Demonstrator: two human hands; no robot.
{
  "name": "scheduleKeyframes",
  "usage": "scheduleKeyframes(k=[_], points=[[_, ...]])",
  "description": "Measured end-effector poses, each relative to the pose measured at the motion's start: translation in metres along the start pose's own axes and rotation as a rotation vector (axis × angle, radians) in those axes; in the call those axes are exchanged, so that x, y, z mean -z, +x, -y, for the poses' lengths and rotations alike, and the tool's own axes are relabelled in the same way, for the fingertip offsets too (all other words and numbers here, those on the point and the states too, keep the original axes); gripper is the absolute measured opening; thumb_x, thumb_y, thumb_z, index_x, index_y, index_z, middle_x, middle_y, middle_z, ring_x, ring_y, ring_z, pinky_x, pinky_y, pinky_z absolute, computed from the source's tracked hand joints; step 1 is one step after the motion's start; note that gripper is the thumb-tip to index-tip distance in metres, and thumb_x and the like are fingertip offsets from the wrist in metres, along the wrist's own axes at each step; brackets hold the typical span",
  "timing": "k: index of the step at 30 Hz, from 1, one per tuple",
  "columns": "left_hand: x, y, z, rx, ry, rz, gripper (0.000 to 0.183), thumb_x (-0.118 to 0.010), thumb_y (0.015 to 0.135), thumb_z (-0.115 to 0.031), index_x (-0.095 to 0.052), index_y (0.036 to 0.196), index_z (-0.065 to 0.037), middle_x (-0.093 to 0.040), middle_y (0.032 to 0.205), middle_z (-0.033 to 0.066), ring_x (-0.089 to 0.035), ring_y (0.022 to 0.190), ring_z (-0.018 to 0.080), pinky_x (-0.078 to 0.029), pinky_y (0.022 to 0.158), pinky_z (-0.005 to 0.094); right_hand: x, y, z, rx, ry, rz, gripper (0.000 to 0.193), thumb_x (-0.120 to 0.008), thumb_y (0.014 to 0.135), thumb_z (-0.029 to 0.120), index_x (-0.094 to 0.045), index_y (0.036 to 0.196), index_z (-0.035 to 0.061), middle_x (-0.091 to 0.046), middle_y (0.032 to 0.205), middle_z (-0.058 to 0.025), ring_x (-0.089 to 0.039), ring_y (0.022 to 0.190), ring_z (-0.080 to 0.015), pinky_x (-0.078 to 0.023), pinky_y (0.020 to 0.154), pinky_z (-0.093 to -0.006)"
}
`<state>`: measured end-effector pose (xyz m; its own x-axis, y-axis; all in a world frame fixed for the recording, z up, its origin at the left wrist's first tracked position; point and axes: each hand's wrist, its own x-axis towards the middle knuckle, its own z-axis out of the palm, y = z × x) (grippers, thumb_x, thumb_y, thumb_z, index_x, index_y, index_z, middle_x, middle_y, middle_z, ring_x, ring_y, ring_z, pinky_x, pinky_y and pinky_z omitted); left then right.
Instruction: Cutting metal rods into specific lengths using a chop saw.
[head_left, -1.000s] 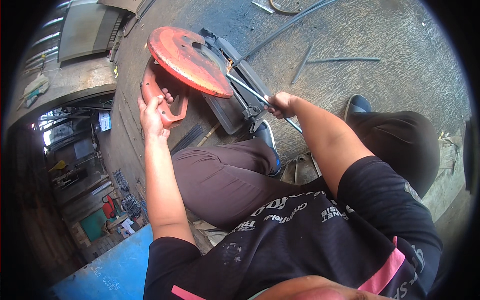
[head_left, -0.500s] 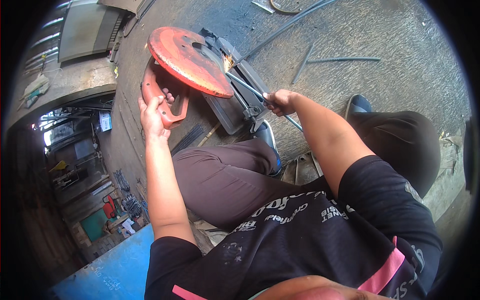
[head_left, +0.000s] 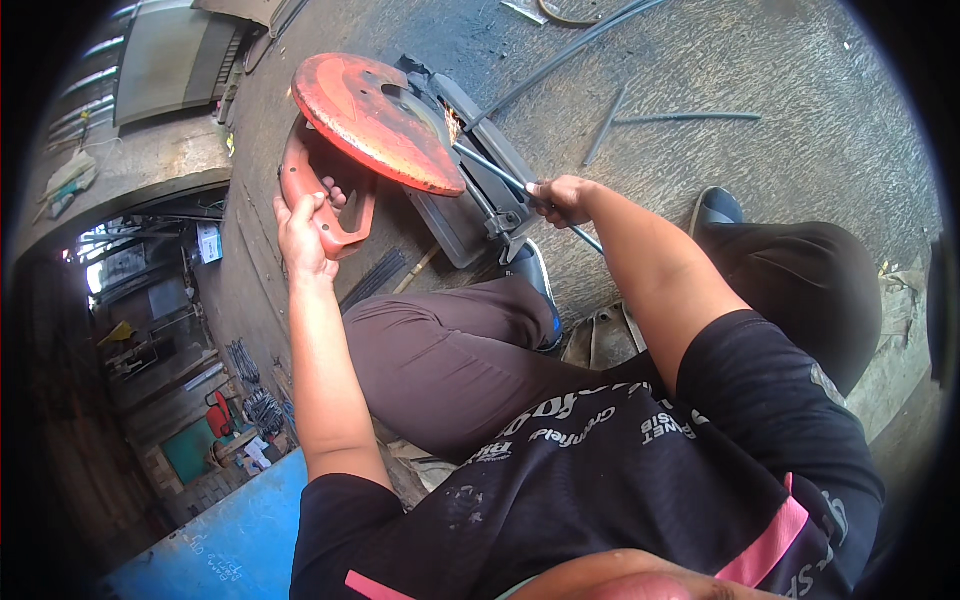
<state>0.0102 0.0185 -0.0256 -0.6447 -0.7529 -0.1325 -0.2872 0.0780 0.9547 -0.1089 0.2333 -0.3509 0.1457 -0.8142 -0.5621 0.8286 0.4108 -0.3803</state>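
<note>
A chop saw with a red blade guard (head_left: 375, 120) stands on a grey base (head_left: 480, 190) on the concrete floor in front of me. My left hand (head_left: 305, 225) grips the saw's red handle (head_left: 320, 205), with the guard tilted down. My right hand (head_left: 560, 198) holds a thin metal rod (head_left: 500, 175) lying across the base under the blade. Small sparks show where blade and rod meet (head_left: 452, 125).
Loose metal rods (head_left: 640, 115) lie on the concrete floor beyond the saw. A bundle of short dark rods (head_left: 375, 280) lies by my left knee. My blue shoes (head_left: 535, 275) sit close to the base. A blue panel (head_left: 220, 540) is at lower left.
My hands stay on the handle and the rod. The saw and rod have barely shifted.
</note>
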Motion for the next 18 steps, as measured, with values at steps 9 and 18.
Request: scheduleKeyframes(k=[9,18], points=[[-0.0040,-0.0022,-0.0018,-0.008,-0.001,-0.002,0.055,-0.050,0.081,0.001,-0.033,0.134,-0.001,-0.055,0.107,0.0168,-0.062,0.087,0.0222,-0.054,0.078,0.0332,-0.0007,-0.0051,0.0027,0.054,-0.096,-0.041,0.033,-0.053,0.097,0.044,-0.052,0.086,0.0128,-0.045,0.069,0.0007,-0.036,0.054,-0.0105,-0.032,0.048,-0.0270],[-0.0063,-0.0033,-0.0043,0.009,-0.004,-0.015,0.056,-0.049,0.082,0.002,-0.032,0.135,-0.001,-0.056,0.107,0.0167,-0.062,0.087,0.0217,-0.054,0.078,0.0326,-0.0009,-0.0086,0.0027,0.057,-0.094,-0.056,0.030,-0.057,0.096,0.041,-0.050,0.091,0.0117,-0.043,0.069,0.0004,-0.037,0.055,-0.0110,-0.033,0.048,-0.0274]])
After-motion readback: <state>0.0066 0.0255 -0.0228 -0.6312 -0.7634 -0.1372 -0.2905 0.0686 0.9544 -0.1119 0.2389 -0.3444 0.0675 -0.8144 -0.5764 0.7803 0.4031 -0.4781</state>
